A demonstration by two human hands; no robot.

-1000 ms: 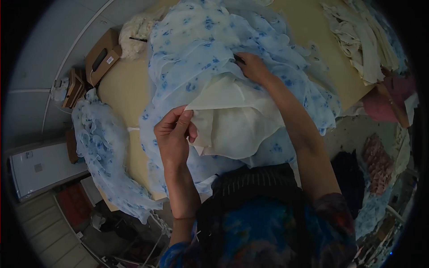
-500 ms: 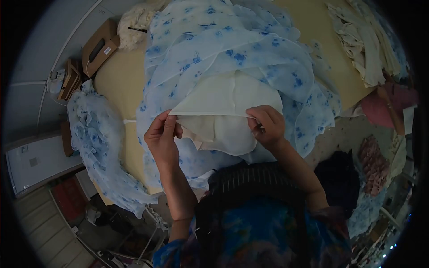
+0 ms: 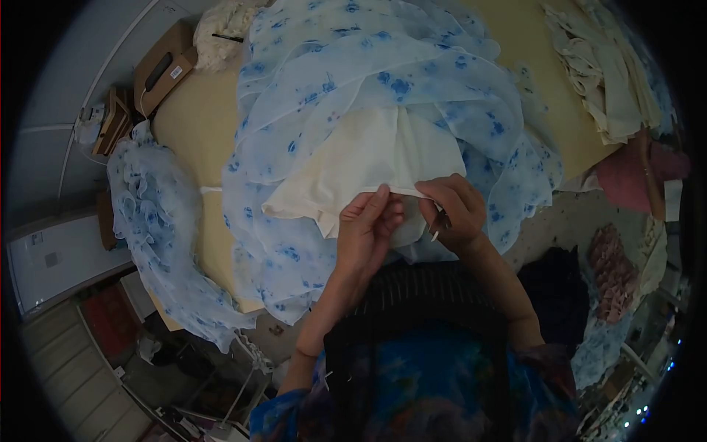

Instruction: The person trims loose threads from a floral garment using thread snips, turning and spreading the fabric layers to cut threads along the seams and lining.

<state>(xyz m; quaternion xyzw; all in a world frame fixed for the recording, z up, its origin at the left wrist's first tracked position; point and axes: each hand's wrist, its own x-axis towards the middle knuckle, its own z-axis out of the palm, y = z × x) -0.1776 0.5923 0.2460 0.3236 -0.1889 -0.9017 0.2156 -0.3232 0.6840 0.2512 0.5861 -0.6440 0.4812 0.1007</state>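
Observation:
A cream lining fabric (image 3: 353, 158) lies over a pile of sheer white fabric with blue flowers (image 3: 317, 88). My left hand (image 3: 368, 225) pinches the lining's near edge between thumb and fingers. Close beside it on the right, my right hand (image 3: 453, 210) grips the same edge, its fingers curled. A small white thing, too small to name, pokes out below the right hand's fingers. The stretch of edge between the two hands is short. To the left, the lining hangs loose in a pointed corner.
The pile rests on a yellowish table (image 3: 188, 118). More blue-flowered ruffled fabric (image 3: 158, 221) drapes over its left edge. A cardboard box (image 3: 166, 66) stands at the back left, and cream cloth (image 3: 596, 70) lies at the back right. At the far right a person's arm (image 3: 649, 173) shows.
My left hand has moved right along the lining's edge, close to my right hand. The left part of the edge, taut before, now hangs loose.

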